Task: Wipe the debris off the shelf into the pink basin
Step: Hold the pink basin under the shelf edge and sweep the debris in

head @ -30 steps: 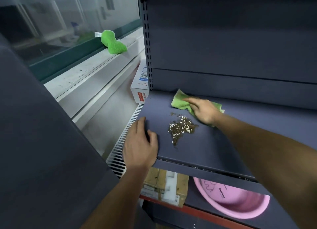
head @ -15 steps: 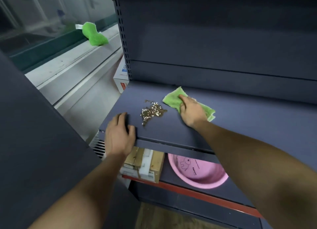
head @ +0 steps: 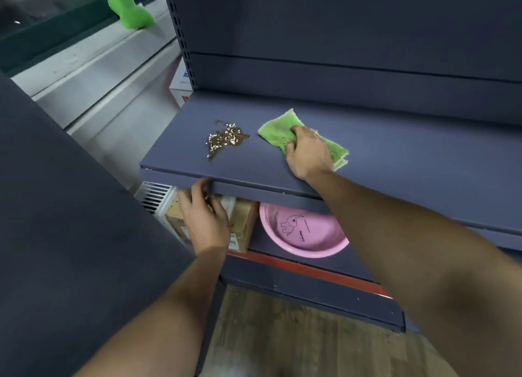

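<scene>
While the right hand [head: 306,153] grips the green cloth [head: 275,132] on the shelf [head: 395,150], debris [head: 224,140] lies just left of it, streaked frontward; pink basin [head: 303,232] directly beneath; left hand [head: 204,221] loose, empty, lower.

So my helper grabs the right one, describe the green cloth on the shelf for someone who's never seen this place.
On the dark grey shelving unit, find the shelf bearing a small pile of debris. Just right of the pile lies the green cloth, under the person's right hand. The only other green item, with a white tag, sits on the pale ledge outside the unit.
</scene>
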